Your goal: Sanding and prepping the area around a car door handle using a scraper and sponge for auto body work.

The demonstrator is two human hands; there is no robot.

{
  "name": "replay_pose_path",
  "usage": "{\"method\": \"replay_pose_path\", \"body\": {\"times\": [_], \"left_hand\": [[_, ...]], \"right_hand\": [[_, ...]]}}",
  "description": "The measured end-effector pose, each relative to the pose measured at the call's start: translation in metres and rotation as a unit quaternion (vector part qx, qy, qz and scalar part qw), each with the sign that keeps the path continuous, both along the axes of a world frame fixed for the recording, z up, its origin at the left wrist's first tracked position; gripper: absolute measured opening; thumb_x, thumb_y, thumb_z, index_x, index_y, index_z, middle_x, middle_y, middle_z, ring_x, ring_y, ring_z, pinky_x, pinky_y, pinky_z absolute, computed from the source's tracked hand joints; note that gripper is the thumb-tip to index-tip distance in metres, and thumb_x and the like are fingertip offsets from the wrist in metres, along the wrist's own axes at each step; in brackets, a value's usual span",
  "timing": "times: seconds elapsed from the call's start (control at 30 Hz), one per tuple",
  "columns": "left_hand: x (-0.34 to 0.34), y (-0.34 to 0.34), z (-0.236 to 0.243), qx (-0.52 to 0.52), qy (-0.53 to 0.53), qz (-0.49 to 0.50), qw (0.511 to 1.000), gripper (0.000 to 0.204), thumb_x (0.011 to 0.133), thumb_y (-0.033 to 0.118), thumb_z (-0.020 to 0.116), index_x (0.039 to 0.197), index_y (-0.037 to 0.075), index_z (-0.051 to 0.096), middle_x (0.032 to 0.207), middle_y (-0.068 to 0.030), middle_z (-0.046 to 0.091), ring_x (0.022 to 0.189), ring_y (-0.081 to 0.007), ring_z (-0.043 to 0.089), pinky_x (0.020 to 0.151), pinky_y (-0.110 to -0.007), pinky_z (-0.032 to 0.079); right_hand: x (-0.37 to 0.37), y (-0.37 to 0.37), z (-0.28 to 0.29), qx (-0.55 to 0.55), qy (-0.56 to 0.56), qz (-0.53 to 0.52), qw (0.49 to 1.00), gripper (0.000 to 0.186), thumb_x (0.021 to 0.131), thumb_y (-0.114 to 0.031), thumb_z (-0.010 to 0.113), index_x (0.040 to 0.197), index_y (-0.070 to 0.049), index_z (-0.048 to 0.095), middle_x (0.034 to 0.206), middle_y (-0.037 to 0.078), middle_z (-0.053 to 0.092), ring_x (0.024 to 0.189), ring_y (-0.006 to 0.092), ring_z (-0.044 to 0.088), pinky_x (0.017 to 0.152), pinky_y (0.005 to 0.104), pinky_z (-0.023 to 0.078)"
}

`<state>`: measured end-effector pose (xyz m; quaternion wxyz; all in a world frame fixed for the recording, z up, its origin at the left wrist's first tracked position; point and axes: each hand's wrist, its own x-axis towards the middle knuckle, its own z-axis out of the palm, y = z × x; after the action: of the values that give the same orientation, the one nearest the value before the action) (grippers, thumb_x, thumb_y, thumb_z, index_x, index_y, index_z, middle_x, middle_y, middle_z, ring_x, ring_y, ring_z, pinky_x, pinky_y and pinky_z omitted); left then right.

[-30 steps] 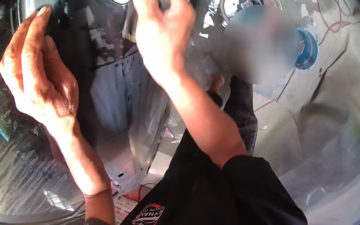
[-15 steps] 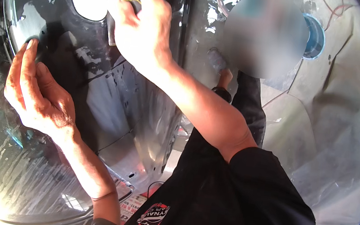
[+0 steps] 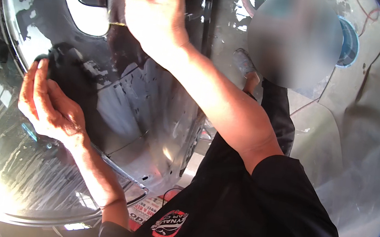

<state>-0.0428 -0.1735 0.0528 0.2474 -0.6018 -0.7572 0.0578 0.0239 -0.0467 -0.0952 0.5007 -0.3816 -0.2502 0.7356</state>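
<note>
A dark pad with yellow edges (image 3: 115, 1) is in my right hand (image 3: 154, 10), thumb and fingers wrapped round it. It lies against the glossy black car panel (image 3: 121, 95), just right of a bright white curved band (image 3: 91, 26) that borders a dark recess. The top of the pad runs close to the picture's upper rim, and my fingers hide part of it. Lower left, my left hand (image 3: 57, 106) is empty, its fingers stretched out. Its fingertips touch the panel beside a small dark spot, next to pale reflections.
Whitish streaks cover the dark curved surface (image 3: 16, 163) at lower left. Beyond the panel's right edge are a foot in a grey shoe (image 3: 244, 62), dark trousers (image 3: 279, 116), a blue bucket (image 3: 350, 43) and a round blurred patch. Printed paper (image 3: 147, 209) lies below the panel.
My right hand has slid the pad farther up along the panel, past the white band's lower end. My left hand keeps its place on the panel; the whole view has shifted slightly.
</note>
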Motion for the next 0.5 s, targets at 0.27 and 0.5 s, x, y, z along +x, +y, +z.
{"method": "replay_pose_path", "body": {"times": [0.27, 0.5], "left_hand": [[-0.009, 0.028, 0.022, -0.09, -0.042, 0.028, 0.995, 0.032, 0.09, 0.005, 0.074, 0.123, 0.005, 0.073, 0.115, -0.0134, 0.068, 0.101, -0.0271, 0.063, 0.092, -0.039, 0.048], [-0.044, 0.116, 0.024, -0.135, 0.01, 0.0, 0.991, 0.041, 0.094, 0.013, 0.072, 0.134, 0.009, 0.068, 0.131, -0.0174, 0.059, 0.119, -0.0326, 0.055, 0.104, -0.044, 0.043]], "right_hand": [[0.023, 0.025, -0.029, -0.119, 0.02, 0.143, 0.982, 0.019, 0.094, -0.008, 0.074, 0.111, 0.001, 0.072, 0.098, 0.003, 0.074, 0.087, 0.0089, 0.067, 0.079, 0.0268, 0.056], [-0.021, 0.112, -0.004, 0.082, -0.092, 0.087, 0.988, 0.021, 0.089, -0.008, 0.068, 0.077, 0.005, 0.057, 0.067, 0.021, 0.064, 0.057, 0.032, 0.068, 0.054, 0.0374, 0.051]]}}
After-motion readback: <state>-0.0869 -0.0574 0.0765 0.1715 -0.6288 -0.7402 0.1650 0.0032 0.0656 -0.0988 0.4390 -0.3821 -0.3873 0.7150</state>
